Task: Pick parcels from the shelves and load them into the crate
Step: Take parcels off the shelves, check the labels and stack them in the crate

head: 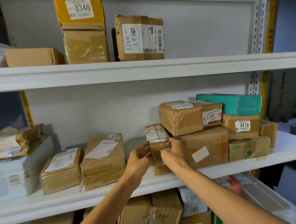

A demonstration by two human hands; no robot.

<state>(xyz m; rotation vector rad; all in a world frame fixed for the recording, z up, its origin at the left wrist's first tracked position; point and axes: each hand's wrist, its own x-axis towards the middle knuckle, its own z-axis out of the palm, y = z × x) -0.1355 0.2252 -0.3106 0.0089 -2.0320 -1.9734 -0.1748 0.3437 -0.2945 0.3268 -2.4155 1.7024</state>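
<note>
a small brown parcel [156, 137] is stood upright at the front of the middle shelf [62, 201], its top tucked against a tilted box [180, 117]. it is clasped on its left side by the left hand [140, 158] and on its right side by the right hand [173, 151]. both hands are equally near, so it is likely best drawn straight out toward the person.
</note>
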